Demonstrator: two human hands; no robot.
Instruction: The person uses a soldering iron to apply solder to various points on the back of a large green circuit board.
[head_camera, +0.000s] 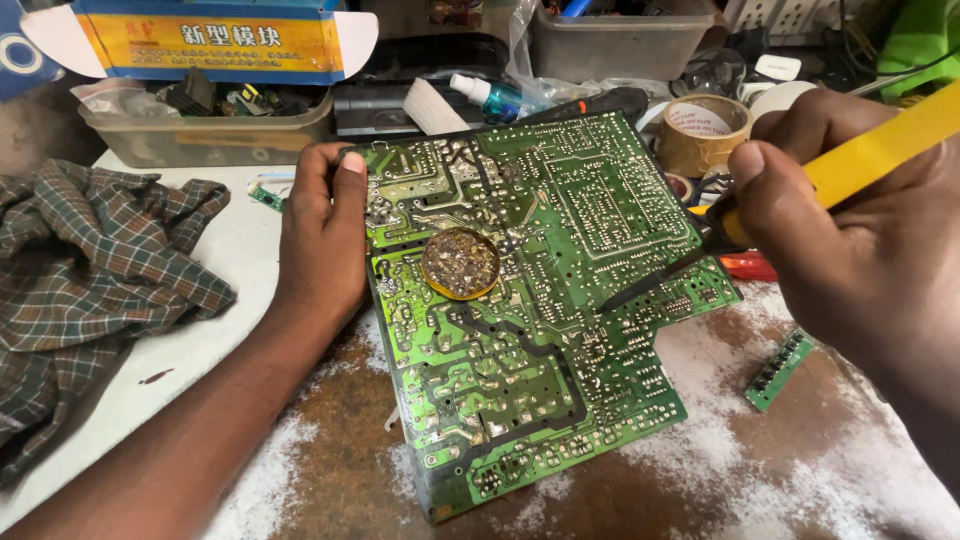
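Observation:
A large green circuit board (540, 330) lies solder side up on the worn brown bench. My left hand (322, 235) grips its left edge, thumb over the top corner. A small round tin of brownish flux or solder paste (460, 263) rests on the board near its upper middle. My right hand (850, 230) holds a soldering iron with a yellow handle (880, 145); its dark tip (640, 285) touches the board's right side.
A plaid cloth (90, 270) lies at the left. Clear plastic bins (200, 130) of parts and a blue and yellow box stand at the back. A roll of brown tape (705, 130) sits back right. A small green board strip (780, 368) lies at the right.

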